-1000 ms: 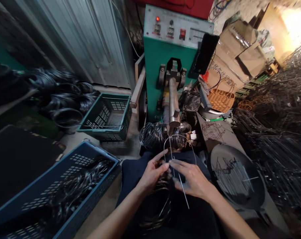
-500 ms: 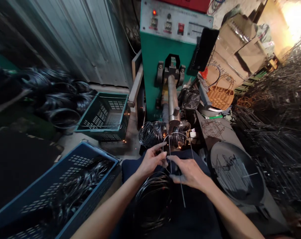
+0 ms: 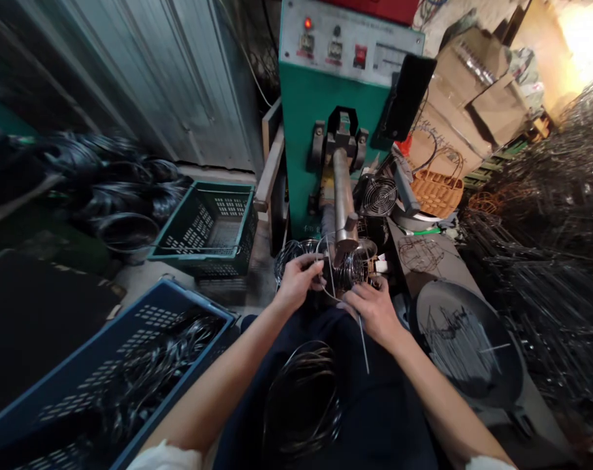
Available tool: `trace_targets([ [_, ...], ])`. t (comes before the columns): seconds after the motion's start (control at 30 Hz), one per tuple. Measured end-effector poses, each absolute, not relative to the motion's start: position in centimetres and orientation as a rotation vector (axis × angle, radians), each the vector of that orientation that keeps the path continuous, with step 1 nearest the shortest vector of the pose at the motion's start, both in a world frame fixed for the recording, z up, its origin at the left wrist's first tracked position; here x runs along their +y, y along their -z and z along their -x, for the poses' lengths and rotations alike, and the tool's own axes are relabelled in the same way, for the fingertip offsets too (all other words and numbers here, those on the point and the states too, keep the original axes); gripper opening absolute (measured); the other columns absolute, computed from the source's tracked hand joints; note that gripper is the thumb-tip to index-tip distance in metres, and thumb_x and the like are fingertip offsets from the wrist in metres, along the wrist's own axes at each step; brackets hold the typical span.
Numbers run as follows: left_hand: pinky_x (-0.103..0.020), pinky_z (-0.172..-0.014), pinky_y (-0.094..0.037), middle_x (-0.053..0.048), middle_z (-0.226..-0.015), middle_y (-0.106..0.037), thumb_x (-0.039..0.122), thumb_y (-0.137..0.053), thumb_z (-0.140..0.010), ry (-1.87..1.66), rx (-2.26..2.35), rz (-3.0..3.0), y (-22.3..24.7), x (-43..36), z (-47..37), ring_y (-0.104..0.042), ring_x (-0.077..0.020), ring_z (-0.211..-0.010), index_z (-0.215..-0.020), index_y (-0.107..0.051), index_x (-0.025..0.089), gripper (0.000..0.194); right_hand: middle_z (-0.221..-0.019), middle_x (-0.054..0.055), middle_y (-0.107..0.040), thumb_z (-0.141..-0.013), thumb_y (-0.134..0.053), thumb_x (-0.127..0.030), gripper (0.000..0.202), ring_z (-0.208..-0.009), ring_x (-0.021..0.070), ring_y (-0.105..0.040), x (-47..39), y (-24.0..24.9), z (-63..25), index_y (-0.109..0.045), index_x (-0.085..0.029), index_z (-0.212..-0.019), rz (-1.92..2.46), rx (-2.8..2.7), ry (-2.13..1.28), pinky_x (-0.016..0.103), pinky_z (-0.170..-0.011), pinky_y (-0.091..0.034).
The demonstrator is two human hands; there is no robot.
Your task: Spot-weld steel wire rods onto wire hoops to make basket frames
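Between my hands is a bent wire frame (image 3: 332,277), held in front of the green spot-welding machine (image 3: 301,150). My left hand (image 3: 299,279) pinches its left side with thumb and fingers. Closed around the lower right of the frame is my right hand (image 3: 372,308), and a straight wire rod (image 3: 364,349) sticks out below it. The frame's upper part is beside and below the tip of the machine's metal arm (image 3: 344,209); whether they touch I cannot tell. A coil of wire rings (image 3: 304,401) lies on my lap.
On the left stand a blue crate (image 3: 130,339) holding dark wire pieces and a green crate (image 3: 203,225). At right, a black pan (image 3: 467,378) holds short rods. Stacked wire racks (image 3: 546,281) fill the far right. Wire bundles (image 3: 296,258) lie under the machine arm.
Both hands have moved forward with the wire frame, toward the machine. My right hand has turned and shifted slightly right. The sparks around the arm tip are gone.
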State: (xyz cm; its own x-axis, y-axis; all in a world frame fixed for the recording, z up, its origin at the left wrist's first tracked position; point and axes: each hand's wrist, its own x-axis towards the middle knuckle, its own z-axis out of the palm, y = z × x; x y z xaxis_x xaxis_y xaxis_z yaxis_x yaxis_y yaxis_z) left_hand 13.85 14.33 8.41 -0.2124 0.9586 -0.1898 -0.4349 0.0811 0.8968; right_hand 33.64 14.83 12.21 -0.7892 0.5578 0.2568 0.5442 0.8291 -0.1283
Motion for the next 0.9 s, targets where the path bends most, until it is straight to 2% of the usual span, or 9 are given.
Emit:
trace_targets([
  [0.07,-0.022,-0.042,-0.05,0.001,-0.062,-0.06,0.036,-0.078,-0.063,-1.496,1.095,-0.634,-8.8,16.1,-13.2,-0.058,-0.0105,-0.047,-0.104,-0.062,0.01,0.051,-0.081,0.002,-0.062,-0.096,-0.048,-0.029,0.017,-0.085,0.0196,-0.056,16.7,-12.2,-33.5,-0.061,-0.022,-0.089,0.863,-2.704,-0.044,0.038,-0.089,-0.027],
  [0.13,-0.021,-0.042,-0.049,0.0,-0.063,-0.061,0.036,-0.079,-0.063,-1.523,1.071,-0.626,-9.0,17.3,-12.6,-0.057,-0.0099,-0.047,-0.102,-0.062,0.01,0.05,-0.085,0.003,-0.062,-0.096,-0.05,-0.029,0.015,-0.089,0.0198,-0.055,18.3,-11.9,-33.4,-0.062,-0.022,-0.091,0.868,-2.682,-0.058,0.038,-0.089,-0.026],
  [0.37,-0.021,-0.041,-0.049,0.002,-0.06,-0.059,0.032,-0.079,-0.063,-1.533,1.063,-0.583,-8.6,19.8,-11.9,-0.058,-0.0099,-0.045,-0.098,-0.06,0.01,0.046,-0.085,0.005,-0.06,-0.096,-0.049,-0.032,0.021,-0.081,0.0191,-0.053,21.3,-10.3,-32.9,-0.062,-0.019,-0.088,0.811,-2.583,-0.213,0.03,-0.075,-0.036],
  [0.8,-0.019,-0.037,-0.045,0.001,-0.062,-0.061,0.03,-0.079,-0.063,-1.568,1.054,-0.601,-7.7,21.9,-11.6,-0.057,-0.0101,-0.042,-0.093,-0.059,0.012,0.04,-0.077,0.005,-0.059,-0.096,-0.047,-0.034,0.026,-0.075,0.0184,-0.055,22.8,-10.1,-32.5,-0.063,-0.019,-0.081,0.784,-2.559,-0.262,0.03,-0.071,-0.043],
  [0.9,-0.019,-0.038,-0.043,0.001,-0.06,-0.061,0.032,-0.079,-0.062,-1.569,1.063,-0.607,-8.0,20.8,-11.8,-0.056,-0.0097,-0.041,-0.094,-0.06,0.012,0.042,-0.08,0.006,-0.061,-0.096,-0.047,-0.034,0.025,-0.077,0.0195,-0.057,21.4,-10.4,-32.6,-0.065,-0.02,-0.087,0.776,-2.563,-0.283,0.031,-0.072,-0.045],
])
